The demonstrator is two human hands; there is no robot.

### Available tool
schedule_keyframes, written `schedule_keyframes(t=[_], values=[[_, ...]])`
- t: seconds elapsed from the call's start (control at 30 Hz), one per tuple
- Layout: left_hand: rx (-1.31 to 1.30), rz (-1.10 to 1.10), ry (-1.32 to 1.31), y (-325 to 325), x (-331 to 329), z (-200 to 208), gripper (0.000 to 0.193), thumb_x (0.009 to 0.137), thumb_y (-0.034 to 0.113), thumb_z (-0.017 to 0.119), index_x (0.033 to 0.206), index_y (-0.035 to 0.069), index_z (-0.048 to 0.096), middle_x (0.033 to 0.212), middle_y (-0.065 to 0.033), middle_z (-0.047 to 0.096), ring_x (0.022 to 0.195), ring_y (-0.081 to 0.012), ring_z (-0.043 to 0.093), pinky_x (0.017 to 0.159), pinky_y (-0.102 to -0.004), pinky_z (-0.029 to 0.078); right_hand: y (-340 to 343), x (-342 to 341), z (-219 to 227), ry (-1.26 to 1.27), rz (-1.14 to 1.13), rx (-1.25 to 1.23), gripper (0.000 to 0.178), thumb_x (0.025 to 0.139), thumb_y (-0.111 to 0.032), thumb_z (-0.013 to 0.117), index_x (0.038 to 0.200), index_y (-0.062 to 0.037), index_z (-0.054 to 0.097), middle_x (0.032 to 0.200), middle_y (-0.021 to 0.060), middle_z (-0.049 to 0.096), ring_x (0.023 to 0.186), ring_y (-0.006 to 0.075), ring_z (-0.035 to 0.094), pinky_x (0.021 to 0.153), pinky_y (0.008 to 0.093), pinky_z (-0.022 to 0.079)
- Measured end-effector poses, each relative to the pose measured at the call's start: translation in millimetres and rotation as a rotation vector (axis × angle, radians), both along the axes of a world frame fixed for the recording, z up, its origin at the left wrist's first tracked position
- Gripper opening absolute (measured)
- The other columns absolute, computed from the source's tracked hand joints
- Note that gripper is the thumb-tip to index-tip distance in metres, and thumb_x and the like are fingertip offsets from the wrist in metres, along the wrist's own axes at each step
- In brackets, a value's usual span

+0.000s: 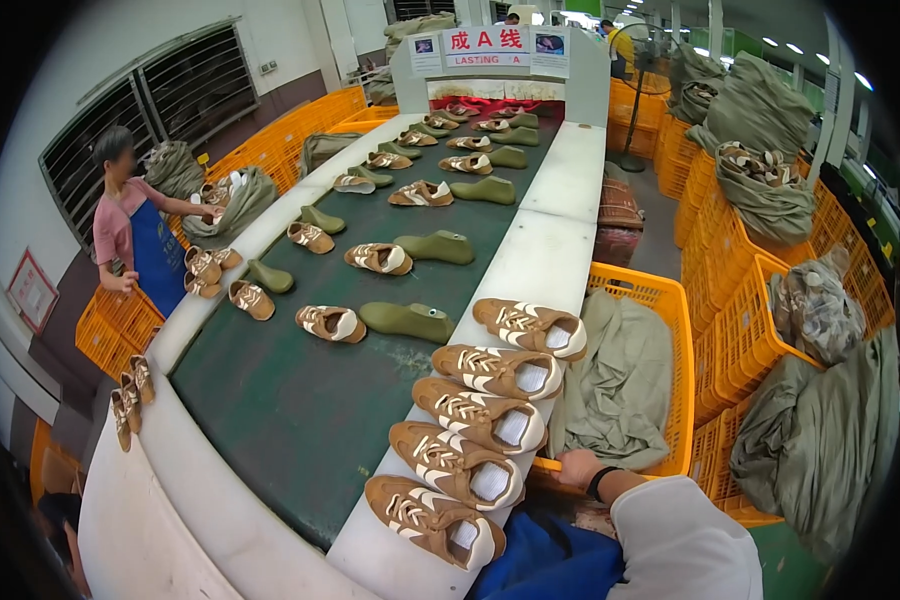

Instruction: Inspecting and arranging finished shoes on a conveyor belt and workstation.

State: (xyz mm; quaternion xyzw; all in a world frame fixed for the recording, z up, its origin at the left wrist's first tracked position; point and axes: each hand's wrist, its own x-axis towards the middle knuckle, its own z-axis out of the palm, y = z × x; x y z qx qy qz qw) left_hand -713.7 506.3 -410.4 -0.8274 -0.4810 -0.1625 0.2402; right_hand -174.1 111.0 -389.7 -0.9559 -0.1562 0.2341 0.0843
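Observation:
On the right side, my right hand (577, 467), with a dark band at the wrist and a pale grey sleeve, is closed on the near rim of an orange plastic crate (682, 375). A crumpled grey-green cloth (615, 370) lies inside that crate. Just left of the hand, several brown sneakers (467, 422) with cream stripes and laces stand in a row on the white ledge. White paper shows inside several of them. My left hand is out of view.
A green conveyor belt (270, 400) carries shoes and green shoe lasts (405, 320). Beyond its left edge stands a person in a blue apron (155, 245), a hand at a cloth-lined crate. Stacked orange crates (715, 275) and sacks line the right. Small shoes (130, 400) sit on the left ledge.

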Motion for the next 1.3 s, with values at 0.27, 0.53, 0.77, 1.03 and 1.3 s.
schedule_keyframes(t=[0.27, 0.53, 0.77, 1.03, 1.3], values=[[-0.064, -0.097, -0.069, 5, 2, -3, 0.047, 0.093, 0.035, 0.049, 0.125, 0.001, 0.050, 0.126, -0.0192, 0.052, 0.114, -0.0362, 0.048, 0.097, -0.0511, 0.034, 3, -4, 3, 0.007, -0.027, -0.047, 0.042, 0.082, -0.045, 0.055, 0.103, -0.0100, 0.064, 0.091, 0.0139, 0.067, 0.086, 0.0305, 0.064, 0.076, 0.0408, 0.051], [-0.123, -0.111, -0.089, 3, 2, 3, 0.048, 0.093, 0.035, 0.048, 0.126, 0.000, 0.049, 0.127, -0.0199, 0.051, 0.115, -0.0364, 0.047, 0.098, -0.0514, 0.032, 4, -4, 4, 0.010, -0.026, -0.060, 0.041, 0.082, -0.045, 0.054, 0.103, -0.0107, 0.064, 0.091, 0.0139, 0.067, 0.086, 0.0304, 0.065, 0.076, 0.0408, 0.051], [-0.171, -0.102, -0.098, 3, 1, 5, 0.049, 0.093, 0.036, 0.047, 0.126, 0.000, 0.049, 0.127, -0.0204, 0.050, 0.117, -0.0366, 0.046, 0.100, -0.0517, 0.030, 3, -4, 1, 0.000, -0.024, -0.057, 0.042, 0.082, -0.045, 0.053, 0.102, -0.0103, 0.063, 0.089, 0.0141, 0.068, 0.085, 0.0310, 0.065, 0.075, 0.0410, 0.051], [-0.228, -0.082, -0.113, 4, -4, -4, 0.050, 0.093, 0.036, 0.046, 0.127, -0.001, 0.048, 0.128, -0.0211, 0.050, 0.118, -0.0368, 0.045, 0.101, -0.0520, 0.028, 4, -3, 3, 0.013, -0.026, -0.068, 0.043, 0.082, -0.046, 0.053, 0.103, -0.0105, 0.063, 0.091, 0.0142, 0.068, 0.086, 0.0306, 0.065, 0.075, 0.0411, 0.051], [-0.282, -0.064, -0.128, 1, -3, 3, 0.052, 0.093, 0.037, 0.045, 0.128, -0.001, 0.047, 0.129, -0.0217, 0.049, 0.119, -0.0370, 0.044, 0.102, -0.0523, 0.026, 4, -3, 1, 0.016, -0.026, -0.086, 0.043, 0.082, -0.047, 0.054, 0.103, -0.0103, 0.062, 0.091, 0.0141, 0.068, 0.087, 0.0308, 0.065, 0.075, 0.0413, 0.051]])
